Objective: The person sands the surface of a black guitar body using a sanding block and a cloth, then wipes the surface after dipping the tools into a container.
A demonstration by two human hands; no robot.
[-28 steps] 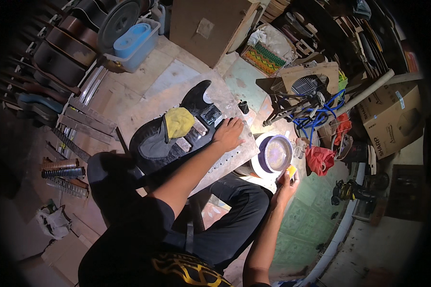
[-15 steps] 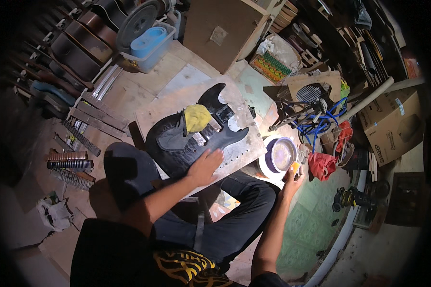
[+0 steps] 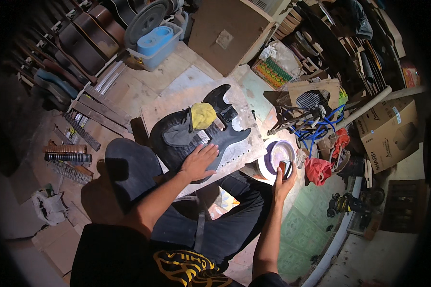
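Observation:
A black electric guitar body (image 3: 175, 155) lies on a pale board (image 3: 239, 155) in front of me. My left hand (image 3: 200, 161) rests flat on its lower part, fingers stretched out. On the body, just beyond that hand, lie a dark grey cloth (image 3: 177, 135) and a yellow cloth (image 3: 203, 115). Between the thumb and fingers of my right hand (image 3: 284, 183) is a small orange-and-dark block (image 3: 286, 168). It is held at the near right rim of a white and purple bucket (image 3: 268, 158) with cloudy liquid inside.
Blue cable (image 3: 316, 136) and a red cloth (image 3: 318, 170) sit right of the bucket. A cardboard box (image 3: 390, 131) stands farther right. Several guitar bodies (image 3: 81, 43) line the far left, beside a clear tub (image 3: 160, 60). Metal-toothed strips (image 3: 68, 158) lie on the left floor.
My left hand has slid slightly up the guitar body. My right hand has moved a little left with the block, which has turned and shows a darker side.

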